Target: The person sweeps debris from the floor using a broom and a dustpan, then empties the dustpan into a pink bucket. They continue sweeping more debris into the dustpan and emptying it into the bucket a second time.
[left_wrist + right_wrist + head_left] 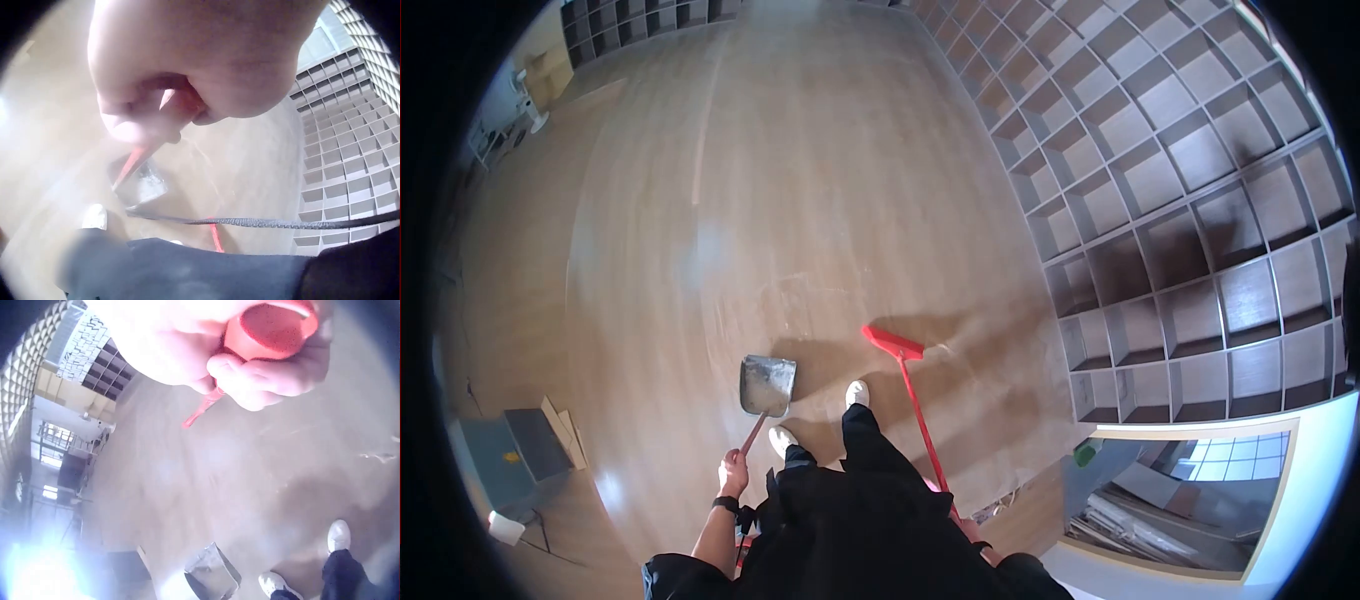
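Your left grip (733, 474) holds the dustpan (767, 385) by its handle (754, 434), ahead of your left shoe (782, 440); your right grip (269, 375) encircles the broom (919, 411), its head (893, 343) farther right, probably spaced so neither tool fouls the other.

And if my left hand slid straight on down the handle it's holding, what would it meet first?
Probably the grey dustpan scoop at the far end of that handle, though depth is unclear.

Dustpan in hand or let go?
In hand: the left hand has its fingers curled round the handle of the dustpan.
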`<action>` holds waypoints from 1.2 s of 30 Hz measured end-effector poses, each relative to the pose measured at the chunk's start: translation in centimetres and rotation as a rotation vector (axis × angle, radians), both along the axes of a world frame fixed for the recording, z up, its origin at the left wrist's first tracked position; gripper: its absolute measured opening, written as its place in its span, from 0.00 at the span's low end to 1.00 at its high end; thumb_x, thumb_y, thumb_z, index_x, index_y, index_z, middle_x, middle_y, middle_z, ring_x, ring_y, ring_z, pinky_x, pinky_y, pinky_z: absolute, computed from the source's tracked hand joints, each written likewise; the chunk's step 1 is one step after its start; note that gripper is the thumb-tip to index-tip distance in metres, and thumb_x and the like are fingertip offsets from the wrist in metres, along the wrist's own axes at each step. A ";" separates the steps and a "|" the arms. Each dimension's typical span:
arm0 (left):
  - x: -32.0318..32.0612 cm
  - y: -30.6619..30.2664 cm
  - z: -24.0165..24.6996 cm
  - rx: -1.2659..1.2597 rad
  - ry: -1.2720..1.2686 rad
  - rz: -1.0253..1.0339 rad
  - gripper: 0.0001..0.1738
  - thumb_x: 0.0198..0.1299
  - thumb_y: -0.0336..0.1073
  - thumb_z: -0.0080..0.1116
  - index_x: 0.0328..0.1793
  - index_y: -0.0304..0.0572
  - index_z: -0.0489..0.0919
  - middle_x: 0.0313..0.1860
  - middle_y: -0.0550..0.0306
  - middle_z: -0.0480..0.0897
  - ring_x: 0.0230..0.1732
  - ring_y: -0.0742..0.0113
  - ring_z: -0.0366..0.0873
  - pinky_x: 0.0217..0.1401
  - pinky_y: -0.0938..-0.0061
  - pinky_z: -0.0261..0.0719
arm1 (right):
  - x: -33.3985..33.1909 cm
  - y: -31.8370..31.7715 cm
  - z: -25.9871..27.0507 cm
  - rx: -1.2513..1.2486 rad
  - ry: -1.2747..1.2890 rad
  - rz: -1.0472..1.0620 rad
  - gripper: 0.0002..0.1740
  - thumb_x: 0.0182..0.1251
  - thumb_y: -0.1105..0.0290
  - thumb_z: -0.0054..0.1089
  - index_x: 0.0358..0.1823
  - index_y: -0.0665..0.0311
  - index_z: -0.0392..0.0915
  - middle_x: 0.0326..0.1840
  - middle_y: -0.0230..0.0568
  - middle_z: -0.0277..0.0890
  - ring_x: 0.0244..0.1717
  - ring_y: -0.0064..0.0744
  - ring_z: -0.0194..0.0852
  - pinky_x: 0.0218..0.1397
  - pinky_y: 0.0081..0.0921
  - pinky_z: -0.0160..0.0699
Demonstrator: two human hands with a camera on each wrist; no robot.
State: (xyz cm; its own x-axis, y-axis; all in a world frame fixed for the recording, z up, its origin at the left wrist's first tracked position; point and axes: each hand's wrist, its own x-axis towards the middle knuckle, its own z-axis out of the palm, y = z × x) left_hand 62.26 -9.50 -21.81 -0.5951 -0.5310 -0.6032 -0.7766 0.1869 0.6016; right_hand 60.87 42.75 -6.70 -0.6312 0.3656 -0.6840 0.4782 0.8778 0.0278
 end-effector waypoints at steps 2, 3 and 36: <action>1.3 -0.2 -2.1 -0.088 -0.039 -0.001 0.24 0.52 0.47 0.42 0.45 0.34 0.75 0.25 0.44 0.79 0.29 0.58 0.78 0.35 0.69 0.75 | -0.5 0.0 1.0 -0.082 -0.020 -0.065 0.38 0.59 0.39 0.35 0.26 0.72 0.76 0.23 0.58 0.74 0.31 0.53 0.75 0.30 0.44 0.68; 1.6 -0.2 -2.1 -0.105 -0.043 0.004 0.25 0.52 0.47 0.42 0.45 0.34 0.75 0.26 0.44 0.79 0.29 0.57 0.78 0.37 0.68 0.75 | -1.5 -1.3 2.5 -0.081 -0.037 -0.144 0.37 0.59 0.39 0.36 0.26 0.72 0.77 0.20 0.54 0.74 0.27 0.48 0.76 0.26 0.40 0.68; -5.7 10.8 -5.3 0.207 0.003 1.066 0.19 0.56 0.39 0.41 0.49 0.36 0.72 0.19 0.59 0.71 0.13 0.75 0.65 0.13 0.80 0.66 | -48.6 -32.2 -27.4 -0.180 0.030 0.648 0.28 0.60 0.48 0.38 0.34 0.68 0.77 0.37 0.57 0.74 0.42 0.52 0.73 0.45 0.41 0.72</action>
State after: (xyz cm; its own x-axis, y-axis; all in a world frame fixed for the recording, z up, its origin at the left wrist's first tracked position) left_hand 56.53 1.28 -27.14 0.1107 -0.6636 -0.7399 -0.4780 -0.6882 0.5457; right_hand 12.23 10.51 -34.12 -0.7044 -0.2112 -0.6776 -0.1483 0.9774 -0.1505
